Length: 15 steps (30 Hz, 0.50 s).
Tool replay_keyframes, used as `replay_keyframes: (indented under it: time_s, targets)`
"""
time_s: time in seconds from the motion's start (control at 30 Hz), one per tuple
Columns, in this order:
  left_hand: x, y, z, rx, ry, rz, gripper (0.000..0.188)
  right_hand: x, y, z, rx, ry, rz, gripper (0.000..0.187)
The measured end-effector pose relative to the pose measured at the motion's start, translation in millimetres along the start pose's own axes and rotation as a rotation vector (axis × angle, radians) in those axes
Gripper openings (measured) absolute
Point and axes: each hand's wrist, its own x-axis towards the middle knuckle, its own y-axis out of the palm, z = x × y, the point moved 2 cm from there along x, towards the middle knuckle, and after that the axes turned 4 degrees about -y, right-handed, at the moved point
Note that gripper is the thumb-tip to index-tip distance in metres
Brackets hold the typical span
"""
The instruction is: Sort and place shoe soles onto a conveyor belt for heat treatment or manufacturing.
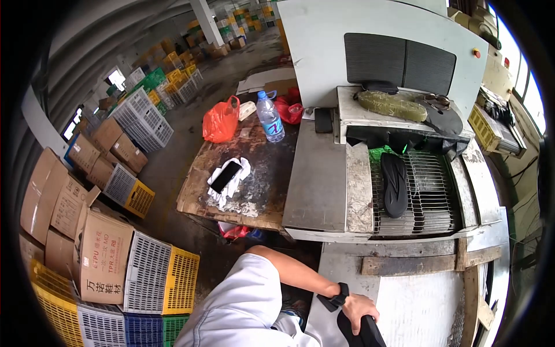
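My left hand, with a black watch on its wrist, is closed around a black slipper at the lower edge. Part of that slipper is cut off by the picture's edge. It is held over the near metal surface. A black flip-flop lies lengthwise on the wire mesh belt at the mouth of the machine, beyond my hand and apart from it. My right hand does not show.
A large pale machine stands ahead, with a red button on it. On the wooden table are a bottle, a red bag and a phone on white gloves. Cartons and crates are stacked at left.
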Motion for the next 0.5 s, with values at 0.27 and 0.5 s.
replay_keyframes:
  time_s: [0.27,0.5]
  targets:
    - [-16.5,-71.4,31.0,-0.617,-0.119,-0.757,0.056,14.2,-2.0,-43.6,0.009,0.025,-0.709,0.050]
    - [118.0,-256.2,103.1,-0.255,-0.056,-1.459,0.042,-21.1,68.8,-117.9,0.278,0.261,-0.680,0.033]
